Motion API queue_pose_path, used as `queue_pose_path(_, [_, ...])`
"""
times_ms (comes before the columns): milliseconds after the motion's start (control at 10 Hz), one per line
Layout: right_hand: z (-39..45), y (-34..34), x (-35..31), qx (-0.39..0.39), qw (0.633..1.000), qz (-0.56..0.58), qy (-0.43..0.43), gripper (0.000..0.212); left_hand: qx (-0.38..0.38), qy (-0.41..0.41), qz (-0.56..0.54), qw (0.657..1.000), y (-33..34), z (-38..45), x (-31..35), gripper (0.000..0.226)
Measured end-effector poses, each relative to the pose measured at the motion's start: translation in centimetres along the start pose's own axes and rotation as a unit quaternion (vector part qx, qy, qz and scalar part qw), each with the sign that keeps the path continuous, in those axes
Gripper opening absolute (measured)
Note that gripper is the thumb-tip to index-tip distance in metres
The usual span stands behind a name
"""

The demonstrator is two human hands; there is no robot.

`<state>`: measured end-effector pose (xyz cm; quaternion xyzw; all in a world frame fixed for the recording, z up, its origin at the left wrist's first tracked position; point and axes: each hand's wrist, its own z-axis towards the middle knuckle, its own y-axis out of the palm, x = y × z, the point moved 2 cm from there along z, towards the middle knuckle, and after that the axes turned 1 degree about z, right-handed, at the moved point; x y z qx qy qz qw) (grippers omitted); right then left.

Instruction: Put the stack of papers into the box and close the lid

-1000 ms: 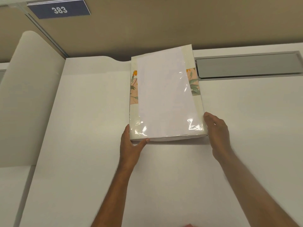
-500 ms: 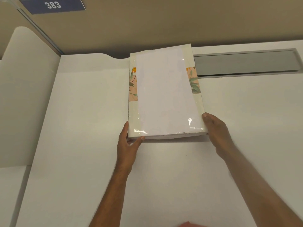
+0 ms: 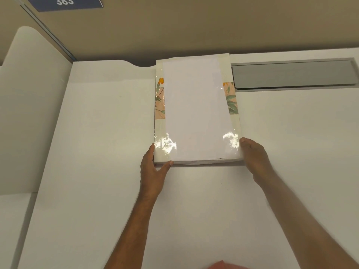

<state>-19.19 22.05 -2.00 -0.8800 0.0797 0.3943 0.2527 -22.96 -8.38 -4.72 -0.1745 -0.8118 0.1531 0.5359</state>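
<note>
A flat cream box (image 3: 235, 129) with an orange and green flower band lies on the white desk (image 3: 97, 152), its far end at the desk's back edge. White papers (image 3: 196, 109) cover its middle. A glossy sheen runs over both at the near end; I cannot tell whether a clear lid lies over the papers. My left hand (image 3: 153, 169) grips the near left corner, thumb on the front edge. My right hand (image 3: 254, 156) presses against the near right corner, fingers curled along the side.
A grey recessed cable tray (image 3: 295, 76) sits in the desk right of the box. A white divider panel (image 3: 29, 105) stands at the left. A beige wall (image 3: 194, 26) with a blue sign reading 383 (image 3: 66, 2) rises behind.
Both hands stay at the box's near corners. The view has shifted slightly; the box looks unmoved on the desk.
</note>
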Motion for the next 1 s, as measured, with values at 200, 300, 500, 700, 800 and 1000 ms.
queue_pose_path(200, [1.0,0.2,-0.2,0.03,0.995,-0.073,-0.053,0.024,-0.001,0.016,0.039,0.999,-0.1,0.2,0.1,0.083])
queue_pose_path(300, [1.7,0.7,-1.6,0.037,0.978,-0.14,-0.148,0.059,-0.012,0.04,0.067,0.997,-0.3,0.3,0.6,0.09])
queue_pose_path(500, [3.2,2.0,-3.3,0.027,0.937,-0.287,-0.196,0.064,-0.033,0.095,0.142,0.985,-0.9,0.7,0.9,0.085])
queue_pose_path(700, [3.0,2.0,-3.5,0.045,0.93,-0.316,-0.183,0.062,-0.041,0.104,0.153,0.982,-1.0,0.9,1.0,0.088])
queue_pose_path(800, [3.1,1.9,-3.5,0.046,0.928,-0.324,-0.177,0.061,-0.045,0.094,0.148,0.984,-1.1,1.2,0.8,0.088])
queue_pose_path(1000, [2.3,1.6,-3.6,0.042,0.938,-0.267,-0.219,0.066,-0.027,0.109,0.225,0.968,-1.2,0.3,2.6,0.09])
